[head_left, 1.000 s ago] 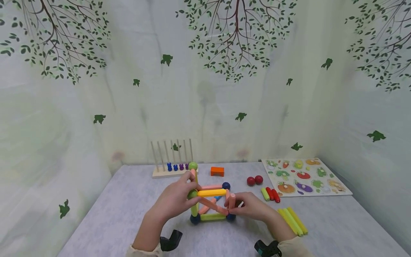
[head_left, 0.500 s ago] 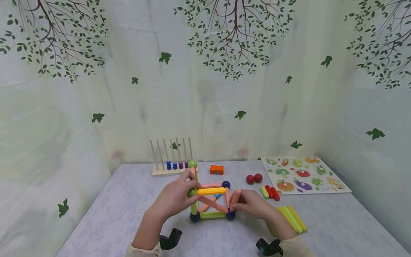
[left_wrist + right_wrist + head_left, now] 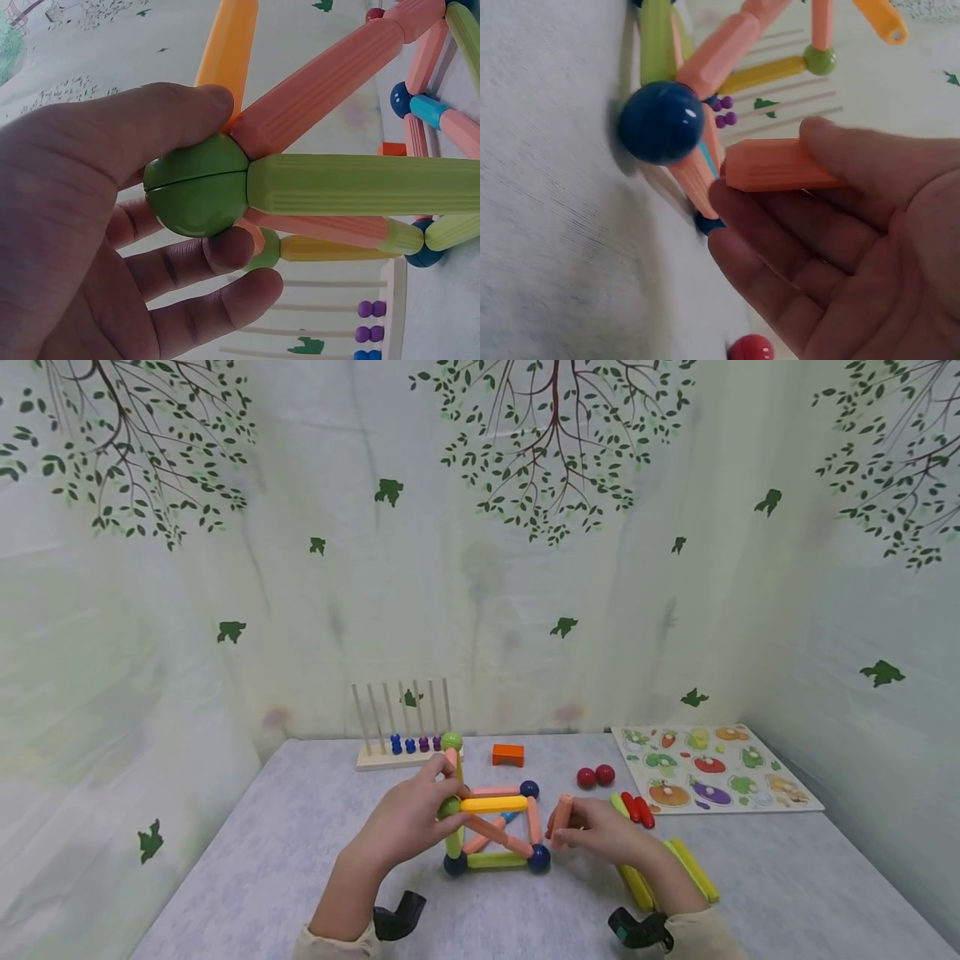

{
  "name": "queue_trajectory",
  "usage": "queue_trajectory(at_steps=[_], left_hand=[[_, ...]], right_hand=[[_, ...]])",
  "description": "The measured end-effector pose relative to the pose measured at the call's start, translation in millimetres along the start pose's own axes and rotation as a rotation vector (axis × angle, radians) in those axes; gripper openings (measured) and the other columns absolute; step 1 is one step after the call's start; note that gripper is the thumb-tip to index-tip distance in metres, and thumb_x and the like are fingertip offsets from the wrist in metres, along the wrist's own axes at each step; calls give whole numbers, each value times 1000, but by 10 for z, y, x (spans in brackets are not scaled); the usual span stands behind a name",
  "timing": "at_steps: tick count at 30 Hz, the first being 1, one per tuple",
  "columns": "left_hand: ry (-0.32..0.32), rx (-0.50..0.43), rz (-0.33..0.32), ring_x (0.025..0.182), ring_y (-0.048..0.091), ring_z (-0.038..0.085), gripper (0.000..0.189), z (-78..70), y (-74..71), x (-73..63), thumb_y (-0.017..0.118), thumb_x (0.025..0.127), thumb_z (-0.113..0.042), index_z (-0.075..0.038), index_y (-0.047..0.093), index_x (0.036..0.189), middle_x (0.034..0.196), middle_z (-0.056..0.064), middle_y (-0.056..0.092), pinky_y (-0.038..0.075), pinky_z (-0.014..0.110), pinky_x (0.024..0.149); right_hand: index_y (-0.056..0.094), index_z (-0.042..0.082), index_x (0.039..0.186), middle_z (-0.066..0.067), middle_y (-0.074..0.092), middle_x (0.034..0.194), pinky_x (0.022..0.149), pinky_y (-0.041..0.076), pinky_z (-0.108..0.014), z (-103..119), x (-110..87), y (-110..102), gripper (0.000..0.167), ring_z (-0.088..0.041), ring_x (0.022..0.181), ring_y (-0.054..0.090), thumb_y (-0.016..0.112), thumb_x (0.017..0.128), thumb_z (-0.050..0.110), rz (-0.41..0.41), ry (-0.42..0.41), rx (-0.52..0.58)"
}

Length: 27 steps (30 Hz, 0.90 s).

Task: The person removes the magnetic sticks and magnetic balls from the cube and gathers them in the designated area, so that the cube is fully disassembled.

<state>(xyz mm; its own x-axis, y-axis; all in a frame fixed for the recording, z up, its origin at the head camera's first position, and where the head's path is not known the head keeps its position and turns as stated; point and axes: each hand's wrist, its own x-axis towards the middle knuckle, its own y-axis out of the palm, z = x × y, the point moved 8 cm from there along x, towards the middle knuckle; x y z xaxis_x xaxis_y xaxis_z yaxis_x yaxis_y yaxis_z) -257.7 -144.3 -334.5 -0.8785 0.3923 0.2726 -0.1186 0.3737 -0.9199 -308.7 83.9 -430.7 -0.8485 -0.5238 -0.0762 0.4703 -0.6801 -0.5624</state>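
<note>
My left hand [image 3: 412, 818] pinches a green ball [image 3: 196, 187] at an upper corner of a frame of magnetic sticks and balls. From that ball run an orange-yellow stick [image 3: 495, 806], a light green stick [image 3: 360, 184] and a pink stick [image 3: 322, 86]. The orange-yellow stick's far end shows bare in the right wrist view. Between the thumb and fingers of my right hand [image 3: 600, 835] is a short salmon-pink stick [image 3: 780, 165], held near upright in the head view. It is apart from the dark blue ball [image 3: 661, 124] at the frame's near right corner.
Behind the frame stands a wooden peg rack [image 3: 397, 762] with blue and purple beads. An orange block [image 3: 507, 756], two red balls [image 3: 596, 776], short red sticks [image 3: 637, 811] and a vegetable puzzle board [image 3: 712, 777] lie farther back. Yellow sticks [image 3: 693, 868] lie by the right forearm.
My right hand has drawn the salmon-pink stick away to the right from the near right blue ball, where its lower end was before. The left hand stays on the green ball.
</note>
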Motion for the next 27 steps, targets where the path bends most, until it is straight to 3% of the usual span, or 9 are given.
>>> queue_trajectory(at_steps=[6, 10, 14, 20, 27], left_hand=[[-13, -4, 10, 64, 48, 5, 18, 14, 12, 9, 78, 87, -33, -23, 73, 101, 101, -8, 44, 42, 19, 55], [-15, -6, 9, 64, 47, 5, 18, 14, 9, 7, 79, 87, -33, -23, 73, 101, 101, -8, 44, 42, 20, 55], [-24, -13, 19, 64, 48, 6, 17, 13, 15, 5, 79, 86, -32, -22, 72, 100, 102, -7, 45, 42, 20, 55], [-17, -5, 13, 64, 48, 5, 18, 6, 17, 7, 79, 86, -32, -23, 72, 100, 102, -8, 44, 42, 19, 56], [6, 14, -5, 59, 45, 4, 20, -9, -5, 1, 78, 87, -34, -23, 73, 102, 102, -9, 43, 40, 20, 53]], right_hand=[[71, 11, 101, 1, 70, 94, 70, 52, -29, -45, -53, -117, 23, -18, 81, 60, 67, 96, 33, 16, 22, -73], [66, 11, 117, -1, 66, 87, 65, 53, -31, -141, -77, -184, 28, -18, 74, 60, 70, 93, 26, 5, 78, -104], [60, 15, 127, -3, 61, 88, 68, 51, -33, -215, -122, -238, 39, -19, 77, 58, 72, 90, 20, -4, 130, -152], [68, 20, 110, -1, 60, 90, 71, 44, -33, -303, -184, -254, 23, -19, 84, 53, 73, 88, 20, 29, 193, -237], [71, 23, 107, 0, 61, 94, 77, 45, -37, -363, -237, -283, 25, -18, 89, 53, 78, 84, 20, 31, 296, -288]])
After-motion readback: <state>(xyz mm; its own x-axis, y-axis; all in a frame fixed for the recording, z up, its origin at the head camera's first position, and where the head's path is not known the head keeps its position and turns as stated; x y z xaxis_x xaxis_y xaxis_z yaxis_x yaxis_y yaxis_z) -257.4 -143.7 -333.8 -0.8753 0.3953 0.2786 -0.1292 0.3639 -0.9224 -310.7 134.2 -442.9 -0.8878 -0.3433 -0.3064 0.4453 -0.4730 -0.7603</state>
